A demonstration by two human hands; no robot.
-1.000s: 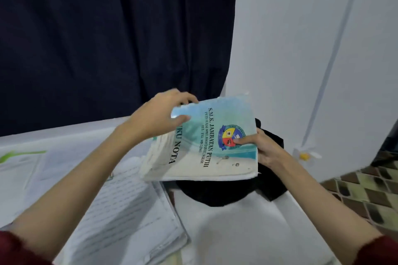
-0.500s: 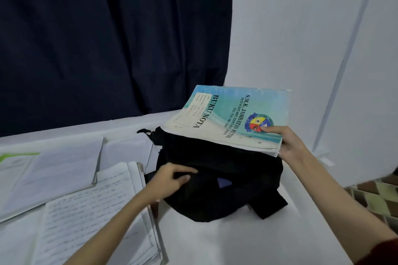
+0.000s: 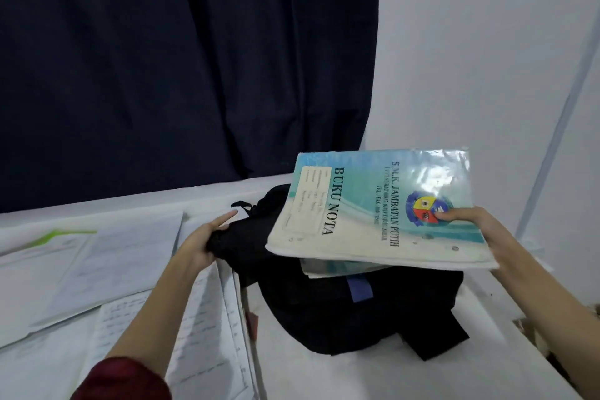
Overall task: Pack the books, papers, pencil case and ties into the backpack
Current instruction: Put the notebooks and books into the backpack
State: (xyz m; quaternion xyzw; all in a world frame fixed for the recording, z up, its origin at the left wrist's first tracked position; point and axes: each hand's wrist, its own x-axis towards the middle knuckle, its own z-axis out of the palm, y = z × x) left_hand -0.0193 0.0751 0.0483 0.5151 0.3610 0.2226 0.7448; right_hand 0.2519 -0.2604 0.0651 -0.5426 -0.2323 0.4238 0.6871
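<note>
A black backpack (image 3: 341, 315) lies on the white table, with a blue tab on its front. My right hand (image 3: 480, 234) grips a stack of blue-and-white notebooks (image 3: 367, 208) by their right edge, thumb on the cover's crest, holding them above the backpack. My left hand (image 3: 207, 237) grips the backpack's left edge and holds the fabric up. Written papers (image 3: 207, 325) lie in a pile left of the backpack. No pencil case or ties are in view.
Loose printed sheets (image 3: 107, 263) spread over the left of the white table (image 3: 324, 377). A dark blue curtain (image 3: 181, 68) hangs behind it, and a white wall (image 3: 487, 52) stands to the right. The table's right edge runs diagonally at lower right.
My left hand let go of the notebooks, dropped to the backpack and now grips its left edge. My right hand carried the notebooks rightward and over the backpack.
</note>
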